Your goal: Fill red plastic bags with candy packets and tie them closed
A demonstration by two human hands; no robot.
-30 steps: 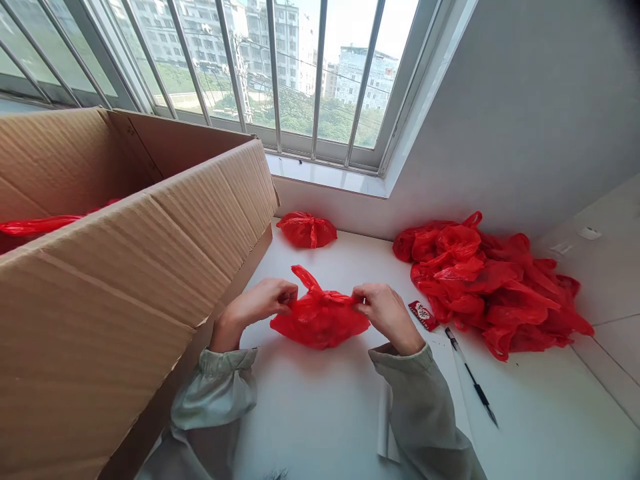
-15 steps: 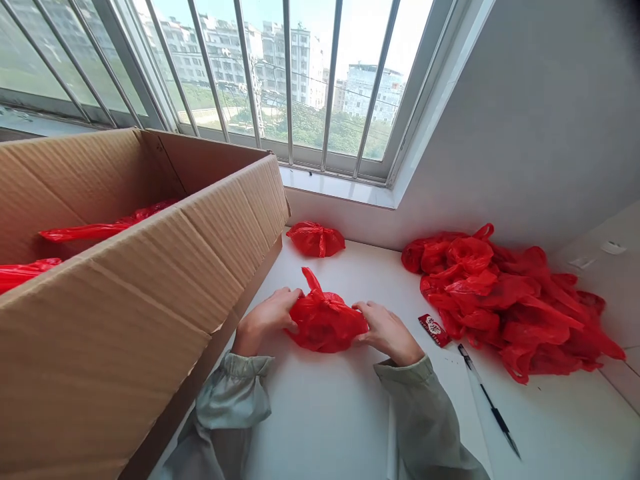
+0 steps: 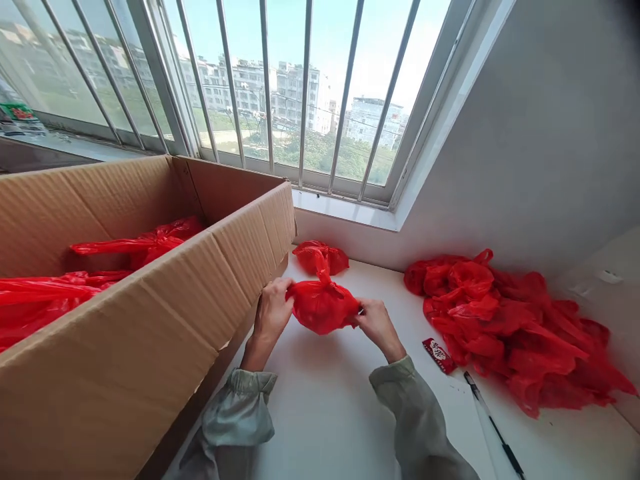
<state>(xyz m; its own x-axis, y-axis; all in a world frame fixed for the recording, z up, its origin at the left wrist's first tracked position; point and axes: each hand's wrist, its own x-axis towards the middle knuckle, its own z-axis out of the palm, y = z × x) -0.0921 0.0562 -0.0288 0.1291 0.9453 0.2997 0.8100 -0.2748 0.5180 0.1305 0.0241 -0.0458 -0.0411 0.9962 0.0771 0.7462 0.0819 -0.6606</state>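
Observation:
A tied red plastic bag (image 3: 323,303) is held just above the white table (image 3: 325,407), between both hands. My left hand (image 3: 273,312) grips its left side with curled fingers. Gripping the right side is my right hand (image 3: 375,323). The bag's knotted top sticks up toward the window. Behind it lies a second tied red bag (image 3: 320,257). A large open cardboard box (image 3: 200,280) stands directly left of my left hand, with red bags (image 3: 100,267) lying inside.
A big heap of loose red plastic bags (image 3: 505,327) covers the table's right side against the wall. A small red packet (image 3: 439,355) and a black pen (image 3: 495,433) lie near my right forearm. A barred window (image 3: 280,100) runs along the back.
Both hands stopped pulling the knot, cupped the bag's sides and lifted it slightly off the table toward the box. The view tilted up, so more of the box's inside shows.

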